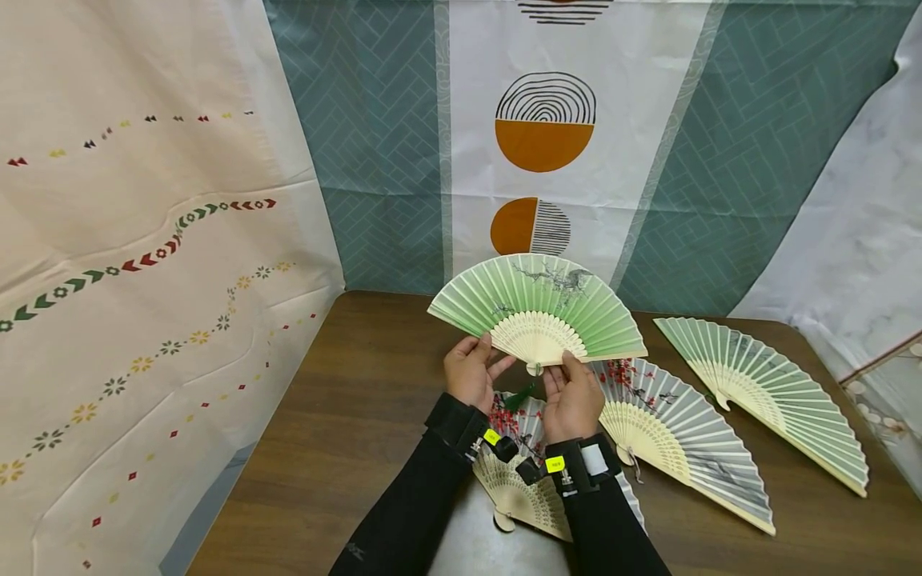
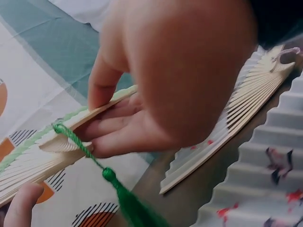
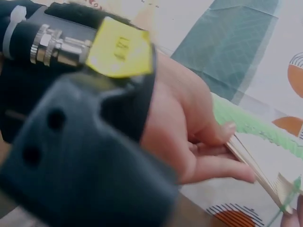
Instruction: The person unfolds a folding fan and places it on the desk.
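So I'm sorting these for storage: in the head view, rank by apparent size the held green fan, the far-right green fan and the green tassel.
1. Far-right green fan and held green fan: alike; differing distance makes ranking unsure.
2. Green tassel: smallest.

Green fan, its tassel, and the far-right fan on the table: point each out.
green fan [image 1: 558,308], head view, on its paper leaf.
tassel [image 2: 135,208], left wrist view, on its fringe.
far-right fan [image 1: 774,388], head view, on its ribs.

1. Table [image 1: 360,416]: dark brown wood grain, backed by hung cloths.
2. Green fan [image 1: 774,392] lies open, far right.
3. Grey fan with red blossoms [image 1: 677,432] lies open beside it.
4. Third open fan [image 1: 519,488] at near edge, partly hidden by forearms.
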Available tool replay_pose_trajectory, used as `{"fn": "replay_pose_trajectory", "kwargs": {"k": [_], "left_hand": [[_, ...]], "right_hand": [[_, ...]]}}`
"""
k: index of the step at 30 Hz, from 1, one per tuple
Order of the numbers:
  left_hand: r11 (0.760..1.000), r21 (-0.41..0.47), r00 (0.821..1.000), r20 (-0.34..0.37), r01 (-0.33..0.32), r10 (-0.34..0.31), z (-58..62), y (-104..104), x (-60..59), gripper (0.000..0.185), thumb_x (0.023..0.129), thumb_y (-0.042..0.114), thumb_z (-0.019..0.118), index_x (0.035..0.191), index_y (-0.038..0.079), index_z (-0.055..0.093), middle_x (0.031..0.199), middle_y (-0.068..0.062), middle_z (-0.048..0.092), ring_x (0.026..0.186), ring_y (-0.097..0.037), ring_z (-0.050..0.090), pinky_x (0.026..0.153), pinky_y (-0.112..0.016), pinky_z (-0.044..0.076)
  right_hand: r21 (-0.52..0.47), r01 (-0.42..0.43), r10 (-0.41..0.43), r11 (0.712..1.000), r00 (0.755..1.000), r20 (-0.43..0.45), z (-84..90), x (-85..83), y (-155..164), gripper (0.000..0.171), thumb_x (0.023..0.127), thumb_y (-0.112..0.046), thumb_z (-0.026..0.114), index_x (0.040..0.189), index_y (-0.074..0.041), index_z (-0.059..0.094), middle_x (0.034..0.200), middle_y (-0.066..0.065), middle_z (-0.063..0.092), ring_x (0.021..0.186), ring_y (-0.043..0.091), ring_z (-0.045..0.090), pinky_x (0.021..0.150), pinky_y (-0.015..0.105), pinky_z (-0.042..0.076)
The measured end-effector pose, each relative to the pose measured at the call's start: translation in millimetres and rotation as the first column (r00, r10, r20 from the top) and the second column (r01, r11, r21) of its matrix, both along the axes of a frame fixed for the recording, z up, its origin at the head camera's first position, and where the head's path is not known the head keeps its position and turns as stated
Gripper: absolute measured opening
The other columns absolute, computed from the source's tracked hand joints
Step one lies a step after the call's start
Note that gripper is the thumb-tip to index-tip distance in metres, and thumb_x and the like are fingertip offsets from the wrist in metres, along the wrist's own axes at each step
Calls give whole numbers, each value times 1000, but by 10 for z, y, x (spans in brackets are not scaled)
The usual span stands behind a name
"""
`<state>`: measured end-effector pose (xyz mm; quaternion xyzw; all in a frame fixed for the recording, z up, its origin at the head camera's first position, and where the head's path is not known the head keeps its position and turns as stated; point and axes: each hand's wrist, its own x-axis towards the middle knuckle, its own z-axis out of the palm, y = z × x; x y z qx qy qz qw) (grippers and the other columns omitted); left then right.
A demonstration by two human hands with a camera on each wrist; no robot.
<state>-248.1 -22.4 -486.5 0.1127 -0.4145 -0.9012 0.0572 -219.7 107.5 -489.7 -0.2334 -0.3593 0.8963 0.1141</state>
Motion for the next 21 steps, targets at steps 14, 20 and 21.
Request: {"fn": "replay_pose_trajectory", "kwargs": {"k": [14,20,21], "left_hand": [[1000,-27,999,41,6,-4,55,-192,-49,24,115,0,62,94,4,71,93,-4,71,84,-16,75,71,-30,74],[999,40,999,46,-3,2,54,-179,-61,22,114,-4,62,97,2,73,99,-7,74,83,-17,79,77,-31,74],[999,54,999,46,-3,0,55,-172,-60,23,115,-4,61,96,2,73,99,-7,73,83,-17,78,78,-31,74]], "right_hand": [[-18,-126,126,992,992,-17,35,-20,64,22,118,-10,62,98,-8,71,97,2,78,90,11,83,86,24,72],[-83,-96,93,992,995,-31,28,-28,65,18,119,-8,56,110,-5,71,105,3,75,94,10,83,94,23,70],[-87,-91,88,992,996,-32,26,-29,64,17,119,-7,56,111,-5,71,107,4,74,94,9,82,95,22,70]]}}
